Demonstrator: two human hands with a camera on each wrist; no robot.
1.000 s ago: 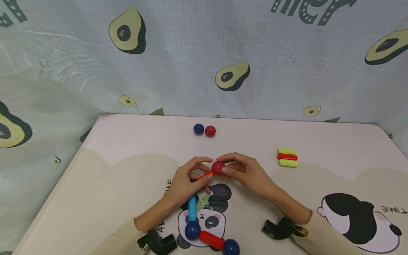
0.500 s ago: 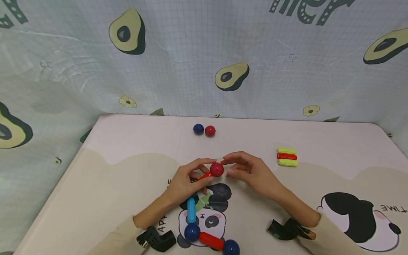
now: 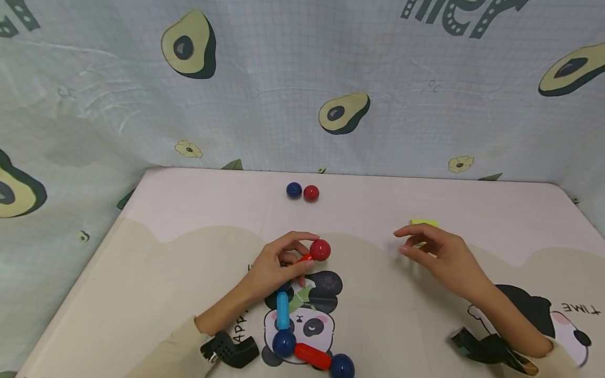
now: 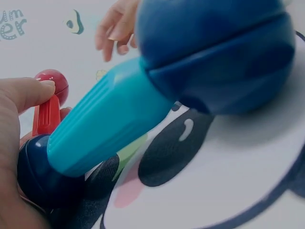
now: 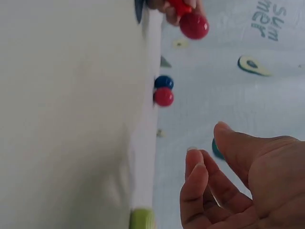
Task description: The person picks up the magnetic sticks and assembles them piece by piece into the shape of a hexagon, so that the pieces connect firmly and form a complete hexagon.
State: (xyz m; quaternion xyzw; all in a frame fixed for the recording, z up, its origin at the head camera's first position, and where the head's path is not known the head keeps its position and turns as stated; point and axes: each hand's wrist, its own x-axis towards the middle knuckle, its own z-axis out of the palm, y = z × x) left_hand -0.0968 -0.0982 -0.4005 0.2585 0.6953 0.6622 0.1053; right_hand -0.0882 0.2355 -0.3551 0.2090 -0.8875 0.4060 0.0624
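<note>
Left hand (image 3: 281, 264): I logged it at the panda print's (image 3: 314, 329) far-left edge, grip clamped on the orange-red rod (image 4: 46, 117), which carried a red ball (image 3: 320, 250) just beyond the print. Light-blue rod (image 3: 283, 310), joined to a dark-blue ball (image 3: 284, 343): on the print's left side. Right hand (image 3: 444, 260): well right of the print, grip apart, yellow-green rod (image 3: 424, 222) partly hidden behind. Loose blue ball (image 3: 294, 190) and loose red ball (image 3: 311, 193): side by side on the desk (image 3: 189, 294), well beyond the print.
</note>
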